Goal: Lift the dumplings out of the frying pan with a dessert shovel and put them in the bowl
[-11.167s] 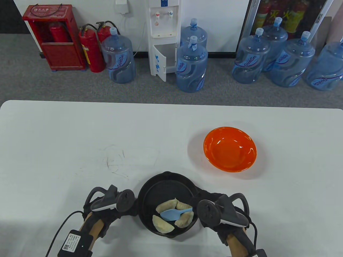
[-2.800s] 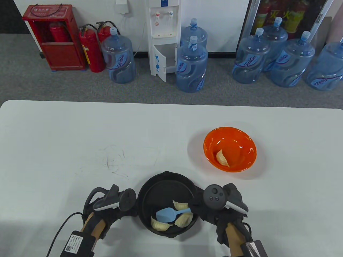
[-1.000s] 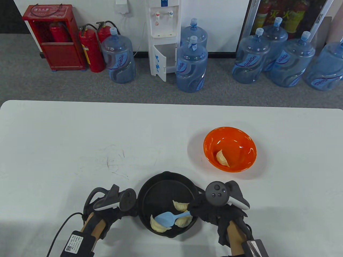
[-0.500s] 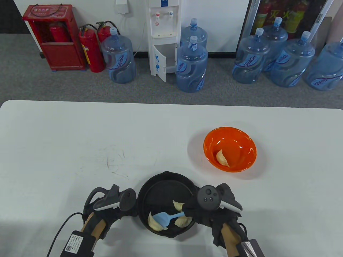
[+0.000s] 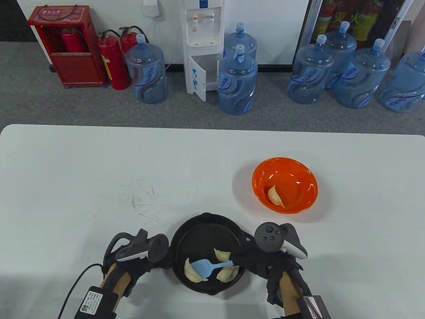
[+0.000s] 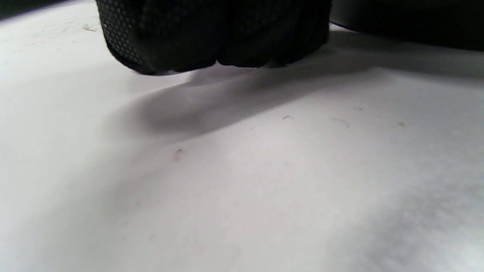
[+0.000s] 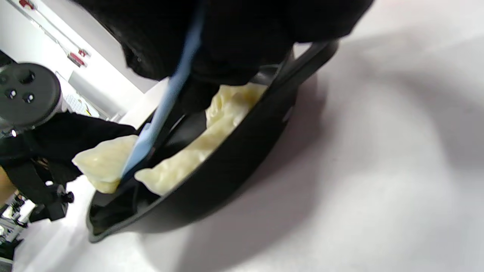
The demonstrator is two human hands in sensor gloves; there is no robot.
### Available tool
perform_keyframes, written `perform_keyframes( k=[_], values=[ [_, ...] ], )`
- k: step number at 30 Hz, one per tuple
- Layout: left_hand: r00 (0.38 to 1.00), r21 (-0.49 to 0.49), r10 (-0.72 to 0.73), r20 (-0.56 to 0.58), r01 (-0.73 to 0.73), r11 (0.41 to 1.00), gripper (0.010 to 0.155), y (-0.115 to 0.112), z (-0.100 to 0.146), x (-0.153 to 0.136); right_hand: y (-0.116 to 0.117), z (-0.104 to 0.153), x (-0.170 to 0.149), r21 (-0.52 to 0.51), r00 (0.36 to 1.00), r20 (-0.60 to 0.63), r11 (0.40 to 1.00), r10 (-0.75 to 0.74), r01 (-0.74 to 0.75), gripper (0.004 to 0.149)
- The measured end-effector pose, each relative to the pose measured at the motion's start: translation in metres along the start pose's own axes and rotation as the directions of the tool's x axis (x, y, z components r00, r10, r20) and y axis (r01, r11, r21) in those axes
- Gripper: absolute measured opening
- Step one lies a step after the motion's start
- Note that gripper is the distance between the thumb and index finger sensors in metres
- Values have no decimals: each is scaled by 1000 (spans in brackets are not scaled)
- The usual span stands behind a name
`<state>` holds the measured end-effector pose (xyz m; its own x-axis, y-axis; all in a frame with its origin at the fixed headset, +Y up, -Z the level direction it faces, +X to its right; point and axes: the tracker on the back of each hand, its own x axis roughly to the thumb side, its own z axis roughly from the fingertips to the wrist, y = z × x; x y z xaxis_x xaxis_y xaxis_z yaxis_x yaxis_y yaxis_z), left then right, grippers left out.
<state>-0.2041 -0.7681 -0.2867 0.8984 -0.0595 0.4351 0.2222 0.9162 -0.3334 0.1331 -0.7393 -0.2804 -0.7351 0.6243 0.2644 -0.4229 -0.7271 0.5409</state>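
A black frying pan (image 5: 207, 226) (image 7: 234, 166) near the table's front edge holds three pale dumplings. My right hand (image 5: 257, 264) (image 7: 234, 34) grips the handle of the light blue dessert shovel (image 5: 203, 268) (image 7: 166, 105). The shovel's blade lies against the left dumpling (image 5: 191, 270) (image 7: 102, 162). The other two dumplings (image 5: 222, 255) (image 5: 226, 274) lie beside the shovel's handle. One dumpling (image 5: 275, 196) lies in the orange bowl (image 5: 298, 172), further back and to the right. My left hand (image 5: 142, 262) (image 6: 211, 34) sits by the pan's left rim with fingers curled near the table; nothing shows in them.
The white table (image 5: 83, 182) carries faint pen marks (image 5: 142, 199) left of centre. The pan's loop handle (image 7: 314, 56) sticks out on its right side. Water bottles, fire extinguishers and a dispenser stand on the floor beyond the far edge.
My right hand has shifted right and a little further back, drawing the shovel with it. The left dumpling has slid further back along the pan's left wall. The left hand stays put.
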Motion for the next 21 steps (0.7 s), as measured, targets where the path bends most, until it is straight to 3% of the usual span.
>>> perform_keyframes(
  k=[21],
  values=[
    [1000,0,0,0,0,1000,62,0,0,0,-29,24,-24,-241,973,24,943,-229,228,45]
  ],
)
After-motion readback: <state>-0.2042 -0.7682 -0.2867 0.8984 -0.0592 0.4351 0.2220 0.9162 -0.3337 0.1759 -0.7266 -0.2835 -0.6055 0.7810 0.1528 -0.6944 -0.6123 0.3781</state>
